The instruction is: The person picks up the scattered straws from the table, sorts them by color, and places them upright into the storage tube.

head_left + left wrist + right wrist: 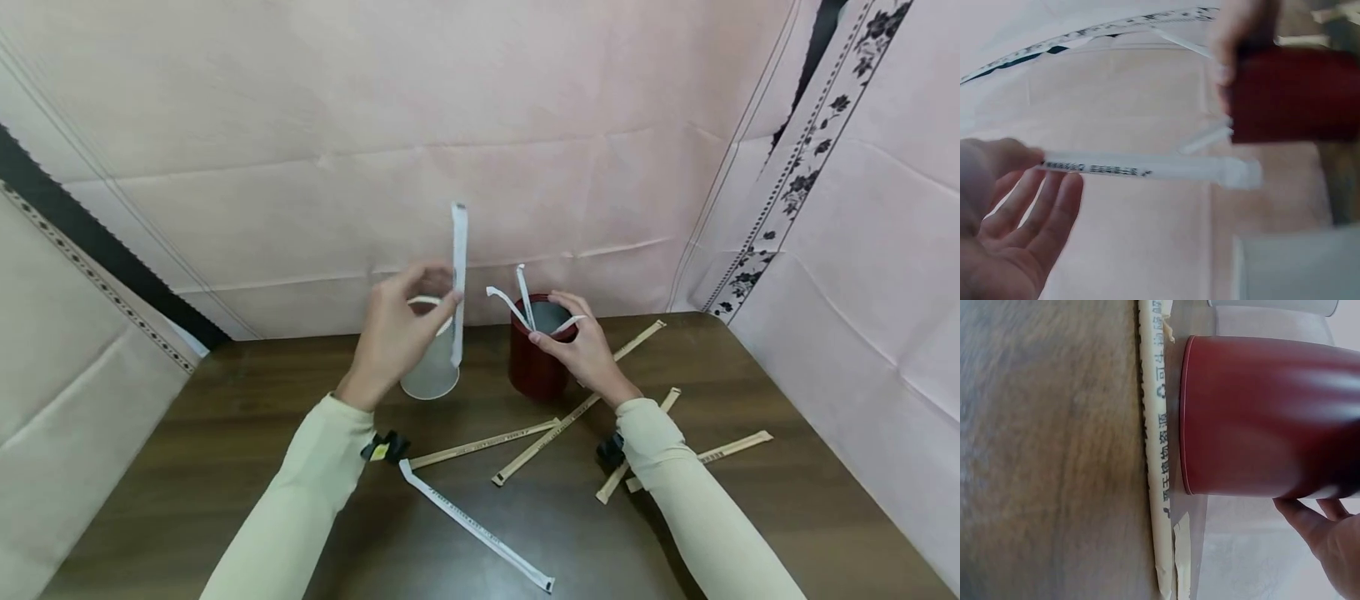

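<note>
My left hand (401, 325) pinches a white paper-wrapped straw (460, 250) between thumb and fingertips. In the head view the straw stands upright, in front of part of the white cup (431, 375); dark print runs along it in the left wrist view. To the right, a dark red cup (534, 367) stands on the table with several white wrapped straws (527, 298) leaning out of its mouth. My right hand (585, 350) grips this cup near the rim, thumb on the near side and fingers at the far side. The right wrist view shows the cup's smooth side (1260, 419).
A loose white wrapped straw (480, 529) lies near the front of the brown wooden table (247, 467). Several tan wrapped straws, one (480, 443) by the left wrist and another (735, 447) beyond the right sleeve, lie about. A pale cloth (375, 108) hangs behind the table.
</note>
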